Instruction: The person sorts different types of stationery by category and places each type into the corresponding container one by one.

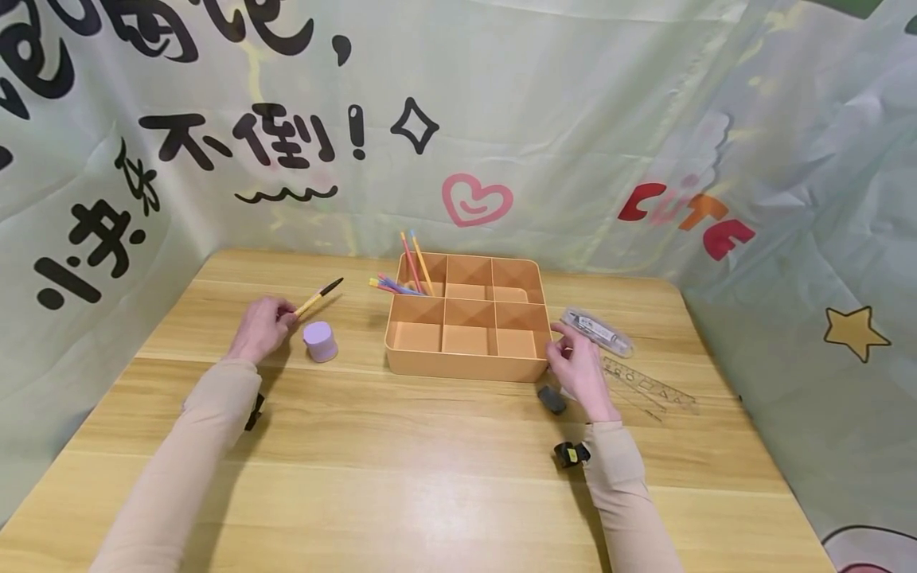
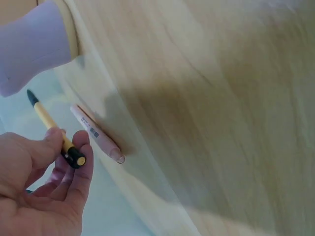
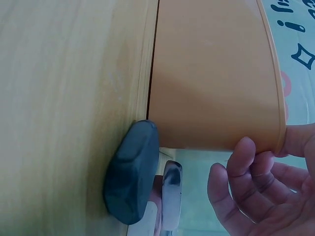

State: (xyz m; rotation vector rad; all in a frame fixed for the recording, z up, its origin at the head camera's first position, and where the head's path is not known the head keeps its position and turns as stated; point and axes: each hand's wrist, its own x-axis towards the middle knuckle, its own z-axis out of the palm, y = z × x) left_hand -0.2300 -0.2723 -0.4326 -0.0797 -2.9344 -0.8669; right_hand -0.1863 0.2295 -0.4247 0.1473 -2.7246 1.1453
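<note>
My left hand [image 1: 259, 330] pinches a yellow pen [image 1: 312, 302] with black ends between thumb and fingers, above the left side of the table. In the left wrist view a pale pink pen [image 2: 98, 133] lies on the table beyond that hand. A lilac cup-like container [image 1: 320, 342] stands just right of my left hand. My right hand [image 1: 579, 370] holds the right front corner of an orange compartment box [image 1: 466, 368]. Its thumb goes over the rim while fingertips press the outer wall [image 3: 216, 88]. Pencils [image 1: 410, 263] and several colourful sticks lean in the back left compartment.
A dark, rounded block [image 1: 552, 399] lies by the box's right front corner. To the right are a clear elongated case [image 1: 598, 333] and a transparent ruler [image 1: 652, 383]. A printed cloth [image 1: 559, 159] hangs behind the wooden table [image 1: 401, 477].
</note>
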